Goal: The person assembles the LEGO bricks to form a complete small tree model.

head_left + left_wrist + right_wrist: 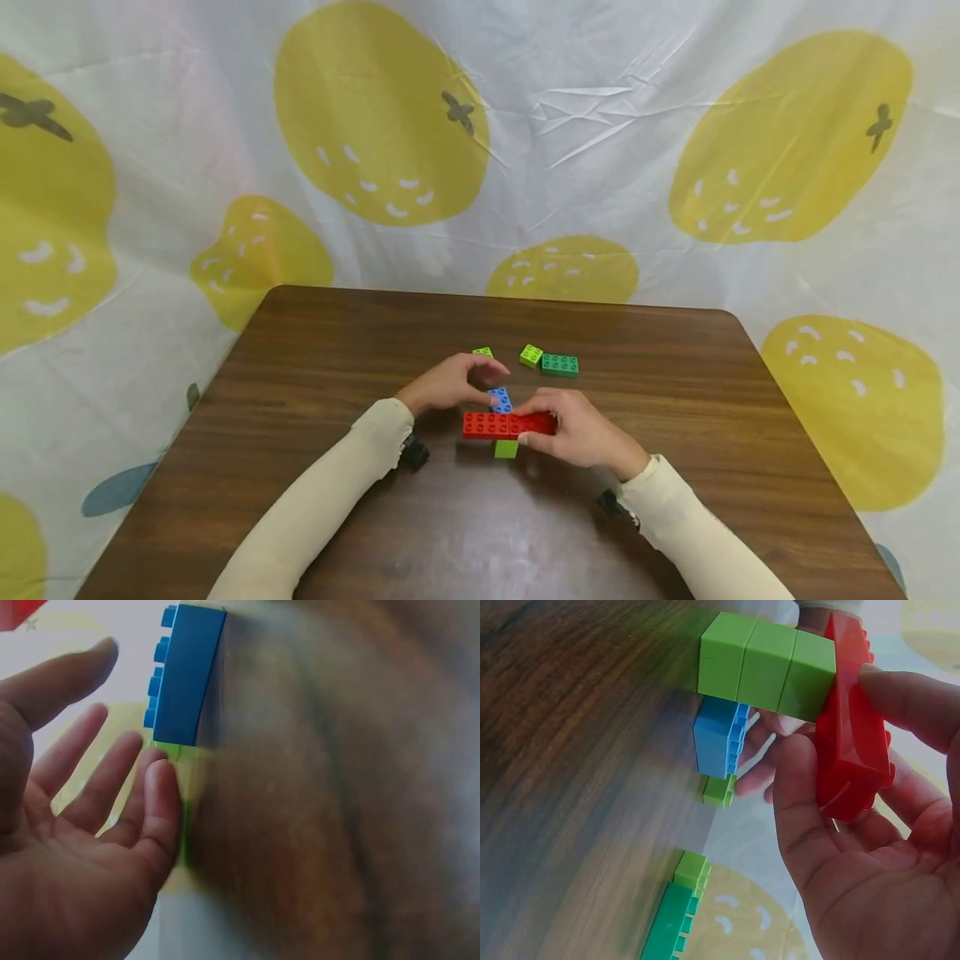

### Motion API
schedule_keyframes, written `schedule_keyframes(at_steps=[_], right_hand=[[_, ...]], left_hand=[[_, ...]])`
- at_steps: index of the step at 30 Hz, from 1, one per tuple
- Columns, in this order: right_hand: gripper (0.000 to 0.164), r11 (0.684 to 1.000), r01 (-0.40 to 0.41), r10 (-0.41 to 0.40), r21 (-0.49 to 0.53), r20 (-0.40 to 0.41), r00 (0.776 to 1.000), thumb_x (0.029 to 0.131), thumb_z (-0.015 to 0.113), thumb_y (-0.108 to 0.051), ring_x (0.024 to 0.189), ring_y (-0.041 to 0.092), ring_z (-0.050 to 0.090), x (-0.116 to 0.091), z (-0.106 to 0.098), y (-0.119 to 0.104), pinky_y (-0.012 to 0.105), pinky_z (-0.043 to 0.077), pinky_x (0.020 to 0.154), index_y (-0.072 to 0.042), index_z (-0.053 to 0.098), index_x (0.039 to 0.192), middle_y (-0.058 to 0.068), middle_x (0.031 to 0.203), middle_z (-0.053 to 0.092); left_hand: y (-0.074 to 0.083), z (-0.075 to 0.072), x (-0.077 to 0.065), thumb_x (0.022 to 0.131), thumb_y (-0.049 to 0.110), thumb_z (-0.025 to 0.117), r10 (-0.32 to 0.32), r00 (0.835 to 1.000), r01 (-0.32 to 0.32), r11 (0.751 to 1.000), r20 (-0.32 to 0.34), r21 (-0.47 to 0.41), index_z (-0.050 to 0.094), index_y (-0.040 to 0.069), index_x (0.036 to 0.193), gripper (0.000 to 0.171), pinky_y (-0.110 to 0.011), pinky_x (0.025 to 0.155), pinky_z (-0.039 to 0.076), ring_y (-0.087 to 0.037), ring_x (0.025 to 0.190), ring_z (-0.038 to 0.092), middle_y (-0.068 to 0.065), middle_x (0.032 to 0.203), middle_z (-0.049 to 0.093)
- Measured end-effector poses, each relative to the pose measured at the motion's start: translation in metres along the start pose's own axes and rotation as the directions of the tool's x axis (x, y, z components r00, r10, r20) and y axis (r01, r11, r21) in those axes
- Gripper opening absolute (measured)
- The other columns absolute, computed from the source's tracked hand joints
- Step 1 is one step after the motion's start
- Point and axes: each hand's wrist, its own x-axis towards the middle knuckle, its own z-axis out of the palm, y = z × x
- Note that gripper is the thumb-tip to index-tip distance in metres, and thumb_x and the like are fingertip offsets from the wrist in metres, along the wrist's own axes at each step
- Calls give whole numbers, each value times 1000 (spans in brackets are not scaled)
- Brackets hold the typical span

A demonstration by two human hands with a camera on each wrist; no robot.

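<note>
My right grip [581, 425] pinches the red brick [486, 426] near its right end, thumb on one side, fingers on the other. Red brick lies across the top of the green stack [765, 664], three blocks upright on the tabletop [360, 333]. My left grip [450, 382] is spread, holding nothing, behind the green stack, right by the blue brick [500, 396]; can't tell if they touch. Blue brick sits just behind the green stack. Farther behind the green stack: lime brick [531, 356] beside dark green brick [560, 365].
</note>
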Motion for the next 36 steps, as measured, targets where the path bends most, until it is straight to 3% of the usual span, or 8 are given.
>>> schedule_keyframes(at_steps=[5, 11, 19, 29, 36], right_hand=[[30, 1000, 5, -5, 3, 1, 1000, 91, 85, -23, 79, 10, 57, 0, 0, 0, 25, 50, 66, -16, 80, 119, -8, 97, 71], [30, 1000, 7, -7, 2, 1, 1000, 91, 85, -22, 79, 13, 58, 0, 0, 1, 25, 50, 66, -16, 79, 120, -8, 97, 70], [29, 1000, 9, -9, 5, -3, 1000, 91, 85, -23, 81, 12, 58, -1, 1, 2, 25, 51, 70, -16, 80, 118, -7, 99, 72], [31, 1000, -10, 10, -8, -3, 1000, 91, 85, -23, 86, 11, 60, -1, 1, 0, 27, 53, 75, -14, 79, 120, -7, 103, 74], [32, 999, -11, 11, -31, -5, 1000, 91, 85, -23, 86, 10, 60, 0, 1, 0, 28, 53, 75, -12, 78, 121, -6, 105, 75]], left_hand=[[-1, 0, 8, 89, 15, 85, -27, 994, 25, 999, 103, 24, 68, 18, 140, 54, -44, 110, 53, -22, 125, 65, 0, 135, 70], [0, 0, 12, 92, 8, 81, -50, 985, 35, 995, 164, 92, 72, 22, 136, 47, -39, 104, 55, -17, 113, 63, 2, 129, 71], [-2, 1, 14, 90, 21, 86, -56, 996, 42, 983, 74, 177, 77, 20, 125, 37, -31, 86, 51, -16, 96, 59, 3, 107, 72], [-1, -2, 12, 90, 31, 87, -56, 998, 51, 986, 32, 157, 79, 17, 123, 37, -28, 78, 50, -15, 87, 59, 3, 102, 73], [4, -10, 6, 88, 39, 87, -73, 997, 75, 983, -17, 168, 80, 18, 121, 40, -30, 82, 53, -16, 92, 62, 3, 105, 75]])
